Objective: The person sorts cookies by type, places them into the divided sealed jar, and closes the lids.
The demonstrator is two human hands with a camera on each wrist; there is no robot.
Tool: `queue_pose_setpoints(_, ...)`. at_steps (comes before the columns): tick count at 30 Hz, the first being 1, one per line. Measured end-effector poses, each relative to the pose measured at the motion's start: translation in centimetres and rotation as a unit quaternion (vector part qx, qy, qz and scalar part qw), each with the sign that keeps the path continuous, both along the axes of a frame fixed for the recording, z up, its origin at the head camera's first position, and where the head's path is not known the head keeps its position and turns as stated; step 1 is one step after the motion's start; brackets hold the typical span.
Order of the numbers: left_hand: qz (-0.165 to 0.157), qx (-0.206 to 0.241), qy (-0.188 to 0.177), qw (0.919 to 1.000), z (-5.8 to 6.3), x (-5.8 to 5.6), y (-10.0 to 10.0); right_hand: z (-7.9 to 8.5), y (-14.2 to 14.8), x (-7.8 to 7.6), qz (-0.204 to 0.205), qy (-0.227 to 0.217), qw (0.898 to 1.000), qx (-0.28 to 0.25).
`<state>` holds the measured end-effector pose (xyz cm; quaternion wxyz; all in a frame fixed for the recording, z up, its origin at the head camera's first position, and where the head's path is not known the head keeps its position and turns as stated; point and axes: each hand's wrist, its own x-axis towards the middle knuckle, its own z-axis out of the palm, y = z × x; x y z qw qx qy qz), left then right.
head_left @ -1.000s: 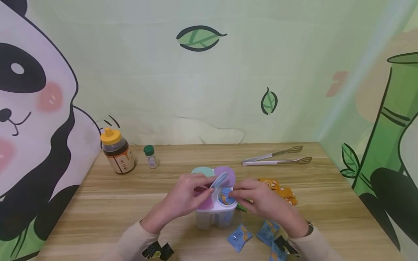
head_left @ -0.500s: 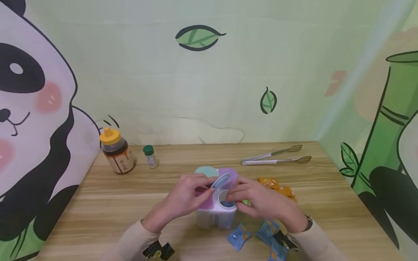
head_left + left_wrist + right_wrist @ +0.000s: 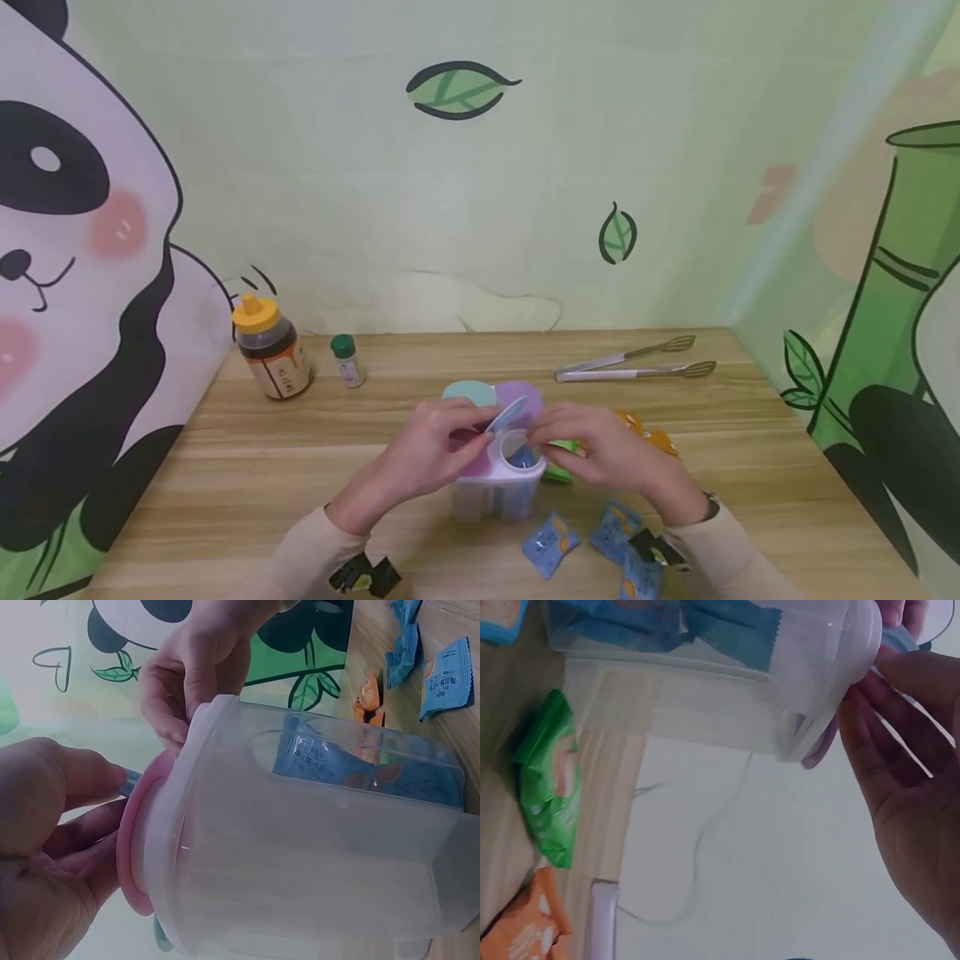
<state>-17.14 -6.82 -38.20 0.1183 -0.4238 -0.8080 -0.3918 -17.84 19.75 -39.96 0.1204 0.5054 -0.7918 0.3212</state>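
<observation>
A clear plastic box [image 3: 491, 502] with a white top stands on the table. Its round lids are teal [image 3: 467, 390], purple [image 3: 522, 398], pink [image 3: 133, 847] and blue [image 3: 510, 410]. My left hand [image 3: 435, 440] pinches the blue lid and holds it raised over a round opening. Inside that compartment lie blue snack packets [image 3: 345, 769], seen through the wall. My right hand [image 3: 611, 442] is at the opening's right rim, fingers loosely bent, with no packet visible in them. The right wrist view shows its fingertips [image 3: 855, 712] against the white top.
Several blue packets [image 3: 551, 546] lie in front and to the right of the box. A green packet [image 3: 551, 780] and orange packets [image 3: 662, 443] lie right. Tongs [image 3: 633, 374] rest behind; a yellow-capped bottle [image 3: 273, 354] and small green-capped jar [image 3: 347, 362] stand back left.
My right hand pushed a blue packet down into the opening, then drew up and back to the rim without it. My left hand has kept hold of the blue lid.
</observation>
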Motion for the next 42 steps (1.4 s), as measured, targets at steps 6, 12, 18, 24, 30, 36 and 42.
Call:
queue_pose_setpoints(6,0.006,0.002,-0.006,1.0000,0.0,0.0,0.0,-0.8,1.0,0.5,-0.031,-0.019,0.999,-0.038)
queue_pose_setpoints(12,0.010,-0.003,-0.012,0.9999,-0.1,0.0,0.0,-1.6,1.5,0.9,-0.037,-0.051,0.997,-0.037)
queue_pose_setpoints(18,0.009,-0.006,-0.012,0.9999,-0.1,-0.2,0.1,-2.8,1.8,1.2,-0.021,-0.076,0.997,-0.019)
queue_pose_setpoints(24,0.016,-0.011,-0.027,0.9994,0.1,-0.1,0.0,-4.1,1.7,1.1,-0.017,-0.056,0.997,0.043)
queue_pose_setpoints(30,0.021,-0.018,-0.029,0.9992,0.1,-0.1,-0.1,-5.4,1.5,1.3,0.005,-0.037,0.996,0.083)
queue_pose_setpoints(36,0.019,-0.017,-0.030,0.9992,0.0,-0.1,-0.1,-6.2,1.4,1.6,0.008,-0.070,0.988,0.137)
queue_pose_setpoints(42,0.023,-0.018,-0.032,0.9991,0.1,-0.1,-0.1,-6.6,1.0,2.0,0.000,-0.067,0.984,0.163)
